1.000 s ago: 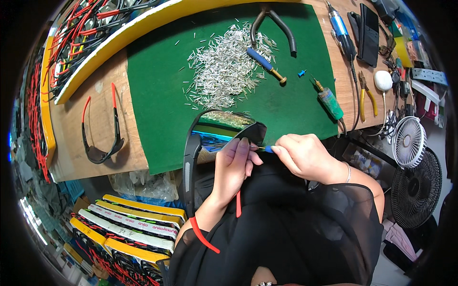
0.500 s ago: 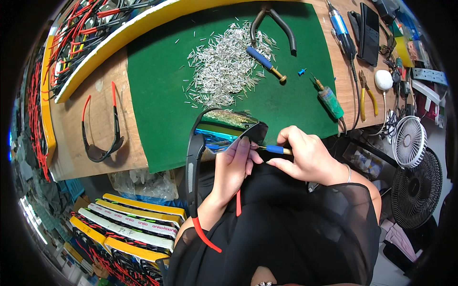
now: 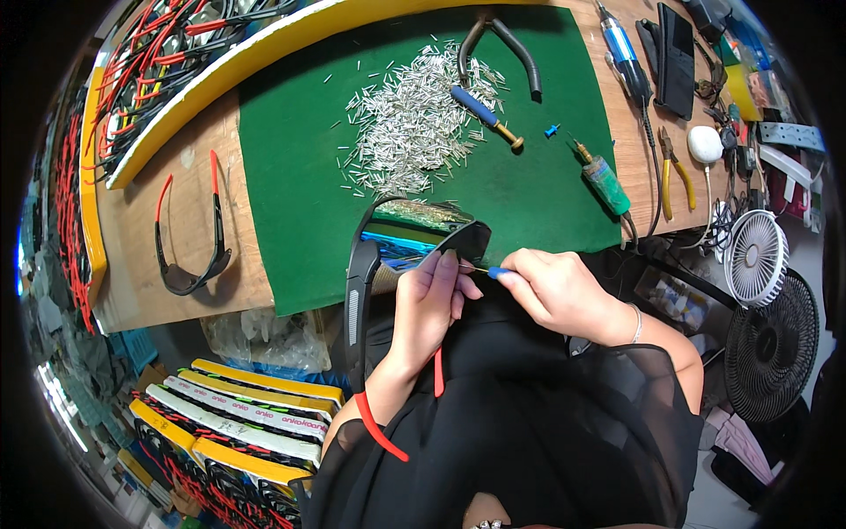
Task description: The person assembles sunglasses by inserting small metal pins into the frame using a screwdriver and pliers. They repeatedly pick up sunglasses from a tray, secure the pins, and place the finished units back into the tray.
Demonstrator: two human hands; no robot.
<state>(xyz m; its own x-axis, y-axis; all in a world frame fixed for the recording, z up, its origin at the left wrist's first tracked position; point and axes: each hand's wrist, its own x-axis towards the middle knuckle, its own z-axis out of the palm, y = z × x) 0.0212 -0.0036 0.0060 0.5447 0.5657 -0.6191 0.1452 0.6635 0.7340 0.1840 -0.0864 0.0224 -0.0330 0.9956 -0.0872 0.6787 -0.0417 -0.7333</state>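
Left grip (image 3: 426,300) is pinching the sunglasses (image 3: 414,216) by the lower right end of the mirrored lens, with the thumb pressing on top and the other fingers curling around beside it. These sunglasses are hanging in front of the body, over the near edge of the green mat (image 3: 546,198), and their 2 red-tipped arms are pointing toward 6 o'clock. At 3 o'clock from there, the right grip (image 3: 564,289) is pinching the blue handle of a small screwdriver (image 3: 496,272) between thumb and forefinger. Its thin shaft is pointing toward 9 o'clock, to the left fingertips; I cannot tell whether the tip is touching the frame.

Taking the left hand as the clock's middle, a heap of silver metal pins (image 3: 410,128) is lying on the mat at 12 o'clock. A blue-and-brass hand tool (image 3: 477,106) is resting against the heap's right side, and black-handled pliers (image 3: 531,70) are lying just beyond it. At 1 o'clock a tiny blue piece (image 3: 552,130) is sitting apart, and at 2 o'clock a green-handled tool (image 3: 604,183) is lying near the mat's right edge. Yellow-handled pliers (image 3: 666,189) are lying farther out, on the wooden tabletop (image 3: 128,264). At 9 o'clock a second pair of glasses (image 3: 185,284) is resting on the wood, while 2 fans, a white fan (image 3: 756,262) and a black fan (image 3: 771,344), are standing at 3 o'clock.
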